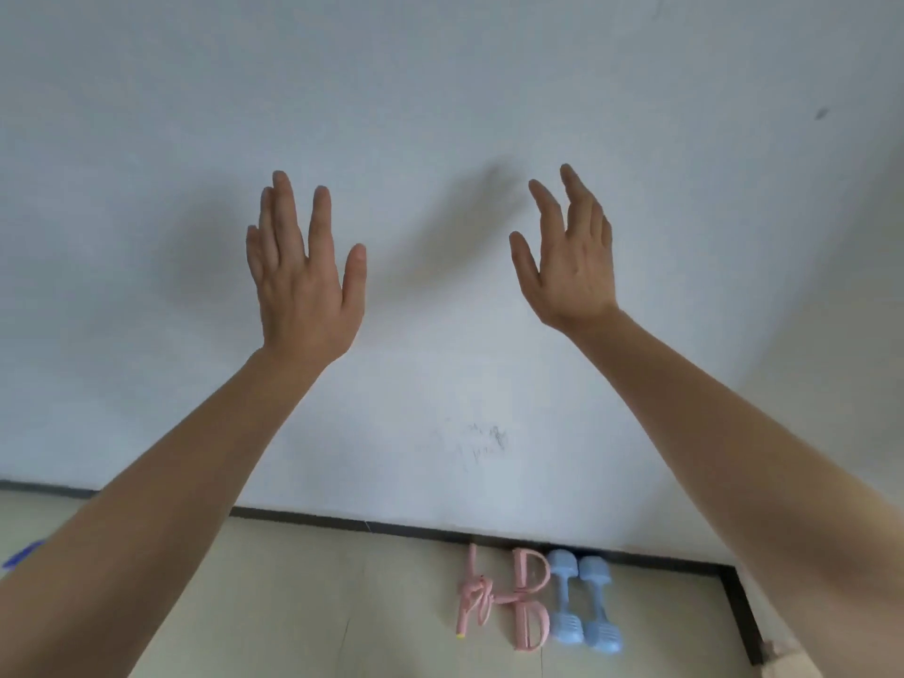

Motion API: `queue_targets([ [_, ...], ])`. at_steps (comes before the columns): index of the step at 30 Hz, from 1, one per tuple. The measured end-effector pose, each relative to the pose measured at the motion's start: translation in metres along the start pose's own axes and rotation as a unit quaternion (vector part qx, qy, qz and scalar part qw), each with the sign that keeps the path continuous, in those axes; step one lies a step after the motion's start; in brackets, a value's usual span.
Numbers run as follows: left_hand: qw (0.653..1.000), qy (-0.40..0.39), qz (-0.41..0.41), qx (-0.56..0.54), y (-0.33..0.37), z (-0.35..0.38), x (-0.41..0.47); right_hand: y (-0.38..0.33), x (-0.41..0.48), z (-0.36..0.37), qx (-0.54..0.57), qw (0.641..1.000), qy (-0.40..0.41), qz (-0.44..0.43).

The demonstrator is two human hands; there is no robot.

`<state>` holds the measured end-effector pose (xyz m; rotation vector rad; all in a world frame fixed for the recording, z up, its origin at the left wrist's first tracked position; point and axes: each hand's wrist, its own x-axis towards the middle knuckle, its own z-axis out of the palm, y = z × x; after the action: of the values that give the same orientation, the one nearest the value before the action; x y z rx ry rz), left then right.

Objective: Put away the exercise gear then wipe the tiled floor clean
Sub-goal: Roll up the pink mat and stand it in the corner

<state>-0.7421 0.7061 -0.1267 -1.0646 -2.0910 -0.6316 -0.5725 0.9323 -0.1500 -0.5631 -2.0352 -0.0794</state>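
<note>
Both hands are up in front of the white wall [440,90], high above the blue dumbbells [565,628]. The left hand [303,281] shows its back, fingers straight and fanned. The right hand [570,266] is turned a little edge-on, fingers loose and spread. Neither hand holds anything, and they sit well apart from each other, nowhere near the gear.

Down at the bottom, the two dumbbells lie side by side on the tiled floor [293,604], one end of each right up by the black skirting strip [342,523]. Just to the left of the dumbbells, nearly touching them, lies a pink pull-rope exerciser [482,599] with its D-shaped handles and knotted cord. Lined up tight along the wall like that, the gear reads as parked out of the walkway, which leaves the open tiles free for wiping.

My call: the putting-away half looks about done, and empty hands suit a switch to cleaning. No cloth or mop is in sight. Far left of the dumbbells, at the frame edge, there's a sliver of something blue [22,552]; I can't tell what it is.
</note>
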Motion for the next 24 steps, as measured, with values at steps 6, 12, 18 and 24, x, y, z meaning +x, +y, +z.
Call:
queue_targets([
  [6,0.985,0.036,-0.136,0.097,-0.022,-0.108,-0.078,-0.086,0.000,0.012,0.163,0.983,-0.010,-0.079],
  [12,0.937,0.030,-0.224,0.264,-0.046,-0.236,-0.190,-0.231,-0.056,-0.006,0.307,0.938,-0.113,-0.111],
  [18,0.867,0.069,-0.301,0.390,-0.058,-0.410,-0.278,-0.389,-0.089,-0.089,0.380,0.881,-0.108,-0.260],
  [24,0.821,0.084,-0.356,0.439,-0.053,-0.554,-0.400,-0.520,-0.174,-0.178,0.432,0.840,-0.127,-0.304],
])
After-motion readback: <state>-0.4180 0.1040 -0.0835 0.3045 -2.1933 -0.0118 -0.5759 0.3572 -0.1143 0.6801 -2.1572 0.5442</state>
